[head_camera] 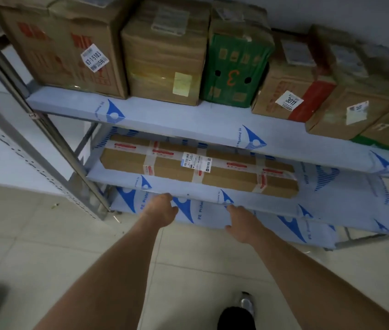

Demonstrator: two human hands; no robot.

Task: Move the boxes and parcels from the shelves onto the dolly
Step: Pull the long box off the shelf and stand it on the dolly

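A long flat cardboard box (172, 169) with red-printed tape and a white label lies on the middle shelf (184, 190). My left hand (159, 209) and my right hand (240, 220) are stretched out at that shelf's front edge, just below the box, touching nothing I can make out; their fingertips are hidden. On the upper shelf (165, 117) stand several boxes: a brown one with red print (62, 51), a taped brown one (165, 58), a green one marked 3 (234, 72), one with a red side (291, 91) and another brown one (353, 110). No dolly is in view.
The metal rack's upright post (53, 139) stands at the left. The shelves are wrapped in blue printed film, and the bottom shelf (212, 222) sits near the tiled floor (69, 246). My shoe (246, 303) shows at the bottom. A white wall is behind the rack.
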